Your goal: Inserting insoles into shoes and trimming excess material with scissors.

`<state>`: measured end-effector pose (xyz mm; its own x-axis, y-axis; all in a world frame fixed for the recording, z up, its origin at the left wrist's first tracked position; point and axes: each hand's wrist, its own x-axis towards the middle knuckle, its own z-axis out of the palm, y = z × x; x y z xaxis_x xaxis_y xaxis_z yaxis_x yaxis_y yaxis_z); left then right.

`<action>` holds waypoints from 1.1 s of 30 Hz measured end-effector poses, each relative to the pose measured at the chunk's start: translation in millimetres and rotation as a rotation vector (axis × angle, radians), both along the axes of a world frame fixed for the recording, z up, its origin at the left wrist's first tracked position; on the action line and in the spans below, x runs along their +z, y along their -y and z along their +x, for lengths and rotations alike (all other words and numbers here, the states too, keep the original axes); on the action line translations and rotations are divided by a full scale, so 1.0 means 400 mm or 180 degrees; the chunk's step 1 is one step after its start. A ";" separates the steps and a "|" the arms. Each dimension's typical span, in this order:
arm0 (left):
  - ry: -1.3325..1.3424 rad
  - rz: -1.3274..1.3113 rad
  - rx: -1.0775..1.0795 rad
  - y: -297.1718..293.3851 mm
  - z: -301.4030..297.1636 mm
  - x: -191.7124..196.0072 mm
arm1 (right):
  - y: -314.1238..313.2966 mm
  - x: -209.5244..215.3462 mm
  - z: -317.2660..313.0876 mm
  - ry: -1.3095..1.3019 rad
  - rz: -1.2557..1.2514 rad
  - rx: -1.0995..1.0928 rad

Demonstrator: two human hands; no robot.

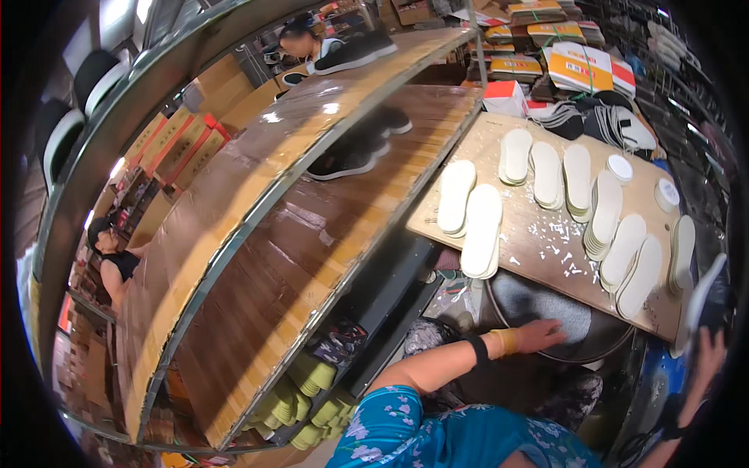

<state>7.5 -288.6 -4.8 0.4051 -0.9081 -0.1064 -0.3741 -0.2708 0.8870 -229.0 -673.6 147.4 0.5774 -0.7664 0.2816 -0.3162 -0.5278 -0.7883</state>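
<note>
My left hand (541, 335) is over the near rim of a round dark tub (511, 308), its fingers stretched out and nothing visible in them. A yellow band and a black band circle that wrist. At the far right my right hand (708, 357), smeared by motion, is at a pale insole (704, 292) that stands on edge past the table's right side. Its fingers seem closed on the insole, though the grip is partly blurred. Several stacks of cream insoles (605, 210) lie on the wooden table (538, 238) ahead, the nearest right stack (641, 277) close to the insole at my hand.
White scraps (566, 234) and two round white containers (620, 168) lie on the table. To the left stands a wrapped shelf rack (257, 187) with dark shoes (363, 144). Green shoe-shaped pieces (312, 374) sit below it. Two people (117, 257) appear beyond the rack.
</note>
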 end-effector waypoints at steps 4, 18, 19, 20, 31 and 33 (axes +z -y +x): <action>-0.2071 -0.1605 0.0835 0.005 -0.086 0.202 | -0.529 0.005 0.136 -0.0385 -0.2391 0.1169; -0.1305 -0.1473 0.2593 -0.236 -0.041 -0.051 | -0.867 -0.297 0.301 -0.1638 -0.1867 0.2944; -0.1220 -0.1496 0.2497 -0.222 -0.034 -0.063 | -0.857 -0.265 0.287 -0.1997 -0.1271 0.3010; -0.1326 -0.1417 0.2346 -0.212 -0.031 -0.048 | -0.839 -0.245 0.266 -0.2035 -0.1216 0.2940; 0.0865 -0.0562 0.1721 -0.167 0.019 0.133 | -0.303 -0.377 -0.394 -0.3659 -0.0712 -0.1844; 0.0870 0.0451 0.1251 -0.098 0.031 0.185 | -0.268 -0.458 -0.472 -0.3819 -0.0434 -0.2122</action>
